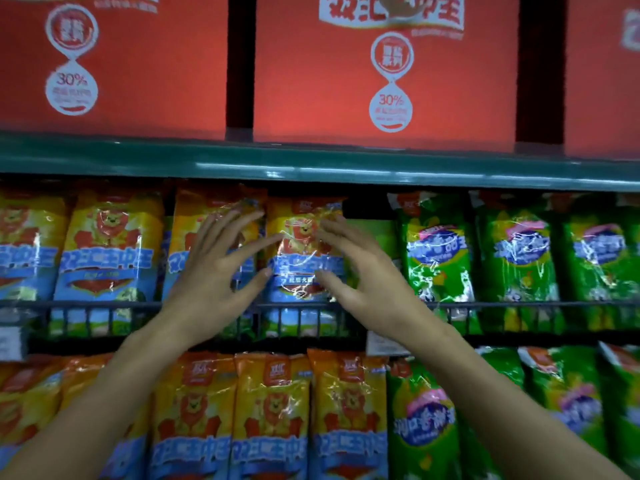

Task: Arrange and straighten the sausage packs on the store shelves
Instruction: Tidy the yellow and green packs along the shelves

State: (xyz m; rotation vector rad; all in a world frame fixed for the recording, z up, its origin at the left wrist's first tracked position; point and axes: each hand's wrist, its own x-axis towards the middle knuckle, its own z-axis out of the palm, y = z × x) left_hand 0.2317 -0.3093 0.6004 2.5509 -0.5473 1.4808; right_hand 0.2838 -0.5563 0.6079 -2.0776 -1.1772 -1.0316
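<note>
Head view shows your two hands raised to the middle shelf, framing one orange-and-blue sausage pack (304, 258) that stands behind the wire rail (104, 304), between another orange pack (214, 237) on its left and the green packs (436, 251) on its right. A dark gap shows above and to the right of the framed pack, so it seems to sit lower or further back than its neighbours.

To do this step well, press the pack's two side edges evenly and square it upright, then draw it forward until its face lines up with the row. Keep your fingers flat on the crinkly film; pinching it would likely crease the front. Watch that the left neighbour does not tip as you shift.

Your left hand (214, 271) is spread wide, fingers straight and fanned over the neighbouring pack, its thumb reaching the target's lower left edge. Your right hand (360, 268) mirrors it, fingers extended and slightly bent at the pack's right edge. Neither grip is clenched: both are released, grasping nothing, and firm contact is hard to confirm.
</note>
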